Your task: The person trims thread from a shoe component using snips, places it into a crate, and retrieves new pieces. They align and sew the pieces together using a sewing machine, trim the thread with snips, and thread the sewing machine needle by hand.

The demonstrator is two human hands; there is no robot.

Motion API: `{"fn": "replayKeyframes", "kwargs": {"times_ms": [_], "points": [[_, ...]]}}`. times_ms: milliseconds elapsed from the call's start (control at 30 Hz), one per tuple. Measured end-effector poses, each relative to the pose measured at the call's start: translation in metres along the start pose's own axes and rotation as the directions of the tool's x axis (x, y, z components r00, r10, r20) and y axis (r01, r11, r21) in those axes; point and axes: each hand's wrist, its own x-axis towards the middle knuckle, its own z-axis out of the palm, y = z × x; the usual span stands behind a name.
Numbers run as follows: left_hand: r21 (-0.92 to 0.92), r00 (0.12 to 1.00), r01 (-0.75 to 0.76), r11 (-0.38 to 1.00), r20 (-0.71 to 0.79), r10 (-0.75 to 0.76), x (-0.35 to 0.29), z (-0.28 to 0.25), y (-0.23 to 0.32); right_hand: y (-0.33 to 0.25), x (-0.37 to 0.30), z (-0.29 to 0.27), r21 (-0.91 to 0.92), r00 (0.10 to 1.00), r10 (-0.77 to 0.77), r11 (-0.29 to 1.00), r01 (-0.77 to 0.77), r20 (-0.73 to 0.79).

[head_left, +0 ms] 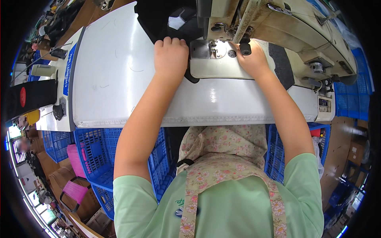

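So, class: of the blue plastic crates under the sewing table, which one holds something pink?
The blue crate at the far left, below the table's left corner. A pink piece rests against it, while the crate beside the left arm and the one at the right show none.

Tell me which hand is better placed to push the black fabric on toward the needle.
Probably the left hand: it lies flat on the black fabric. The right hand sits beside the sewing machine.

The sewing machine (278, 27) hides the right hand (254, 59) fingertips.
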Motion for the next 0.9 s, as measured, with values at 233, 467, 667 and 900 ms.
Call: {"fn": "replayKeyframes", "kwargs": {"times_ms": [233,467,667,900], "points": [[-0.015,1.0,0.026,1.0,-0.006,-0.026,-0.001,0.005,-0.005,0.001,0.001,0.0,0.023,1.0,0.002,1.0,-0.002,-0.009],[0.001,0.991,0.045,0.999,-0.128,-0.044,0.004,0.012,-0.008,0.002,0.001,0.002,0.025,1.0,0.025,0.999,-0.025,0.01],[-0.029,0.986,0.056,0.998,-0.155,-0.06,0.002,0.014,-0.008,0.0,0.0,0.001,0.029,1.0,0.021,0.999,-0.02,-0.004],[-0.055,0.99,0.14,0.989,0.007,-0.14,0.003,0.014,-0.018,-0.001,0.001,0.001,0.055,1.0,0.005,0.998,-0.003,-0.022]]}}
